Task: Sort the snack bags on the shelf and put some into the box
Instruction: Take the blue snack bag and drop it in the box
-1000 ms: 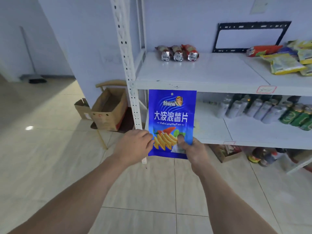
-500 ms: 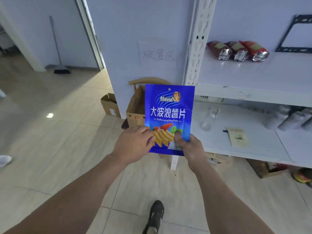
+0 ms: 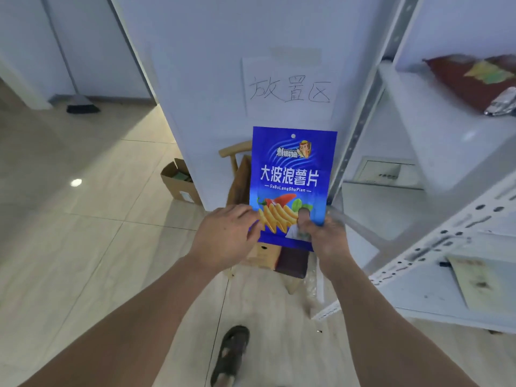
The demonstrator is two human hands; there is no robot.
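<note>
1. Nearest to us, at 6 o'clock on the floor, one dark sandal (image 3: 230, 356) shows on a foot, toe toward 12 o'clock.
2. We see two bare forearms reaching up the frame, and two hands meeting at the centre on one blue chip bag (image 3: 293, 177).
3. The left hand (image 3: 223, 236) grips the bag's lower left edge, fingers curled together round that side, knuckles toward us.
4. The right hand (image 3: 325, 238) pinches the bag's lower right corner, thumb pressed on the front face; its other fingers are hidden behind the bag.
5. The bag hangs in the air in front of the wall, upright, its long axis running 6 to 12 o'clock, the printed front facing us, the hang hole at the top and the chip picture at the bottom.
6. Behind the bag, low down, we count one open brown cardboard box (image 3: 243, 180), set on one wooden chair (image 3: 233, 152); most of it is covered by the bag.
7. At 9 o'clock from that, one smaller open carton (image 3: 178, 182) sits on the floor against the wall.
8. At 3 o'clock stands the white metal shelf (image 3: 446, 152); one dark red snack bag (image 3: 474, 79) lies on its upper board, blurred.
9. At 12 o'clock, one paper sign (image 3: 289, 89) with three handwritten characters is stuck to the wall.
10. Farthest, at 10 o'clock, one broom head (image 3: 81, 104) rests on the floor.
</note>
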